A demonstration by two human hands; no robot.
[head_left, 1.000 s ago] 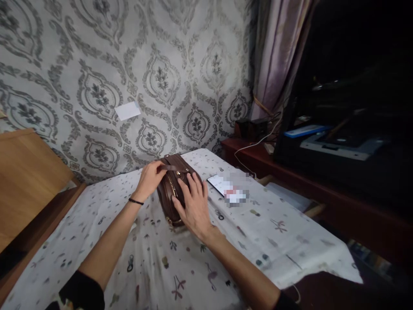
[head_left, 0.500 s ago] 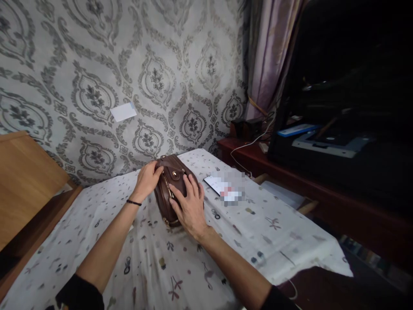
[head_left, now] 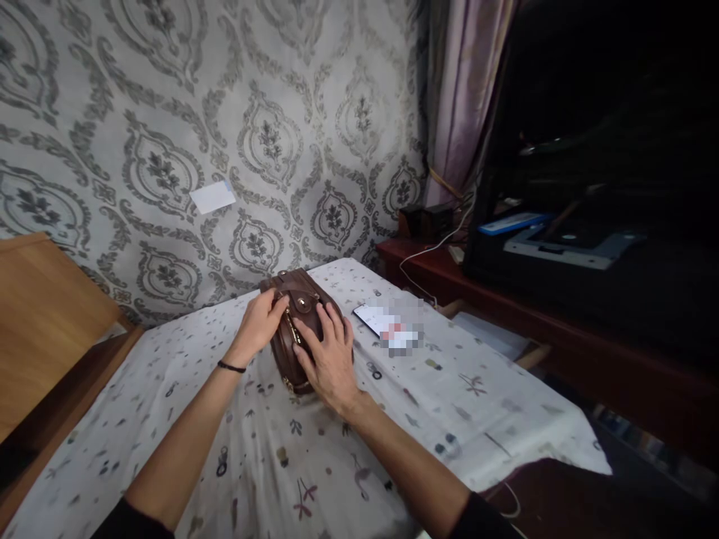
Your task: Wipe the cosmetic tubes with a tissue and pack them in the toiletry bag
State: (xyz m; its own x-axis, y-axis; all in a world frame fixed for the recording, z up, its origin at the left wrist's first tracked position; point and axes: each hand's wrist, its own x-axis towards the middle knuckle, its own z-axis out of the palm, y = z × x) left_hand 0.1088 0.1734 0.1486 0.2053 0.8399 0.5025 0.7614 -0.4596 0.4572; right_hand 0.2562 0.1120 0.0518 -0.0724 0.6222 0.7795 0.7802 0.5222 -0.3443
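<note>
A brown leather handbag [head_left: 286, 359] with a gold zipper [head_left: 293, 329] and a gold stud on its flap [head_left: 303, 301] sits on the patterned white cloth. At the far end of the zipper, my left hand [head_left: 259, 323] is closed, thumb and fingers pinched on it; the fingertips hide the pull itself. My right hand [head_left: 331, 363] rests across the bag's right side with its fingers spread. Its thumb and index finger lie by the zipper's near part. To the right of the bag, apart from both hands, lies a phone [head_left: 371, 320] with its screen lit and partly blurred.
The white cloth [head_left: 466, 419] covers the table up to the patterned wall [head_left: 303, 150]. On the right are a dark red desk [head_left: 438, 258], a white cable [head_left: 416, 258] and a large dark screen [head_left: 589, 150]. A wooden panel [head_left: 50, 314] stands at the left.
My left hand has shifted slightly toward me and right along the zipper. The right hand stays spread on the handbag. The view has moved a little.
</note>
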